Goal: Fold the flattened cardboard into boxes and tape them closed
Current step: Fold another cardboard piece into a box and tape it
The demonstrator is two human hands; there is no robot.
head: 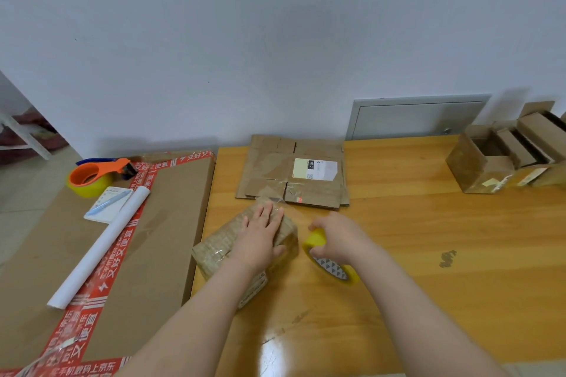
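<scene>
A small folded cardboard box (pixel 220 246) lies on the wooden table (pixel 428 239) near its left edge. My left hand (pixel 260 232) rests flat on top of the box, fingers straight. Just right of the box, my right hand (pixel 335 239) grips a yellow roll of clear tape (pixel 330 257). A strip of clear tape (pixel 289 211) stretches from the roll to the box's far end. Behind the box lies a stack of flattened cardboard (pixel 294 173) with a white label.
Several folded boxes (pixel 502 156) stand at the table's back right. To the left, a large flat carton (pixel 147 223) with red tape carries an orange tape dispenser (pixel 98 176), a white paper roll (pixel 101 245) and a notepad with a pen (pixel 107 200).
</scene>
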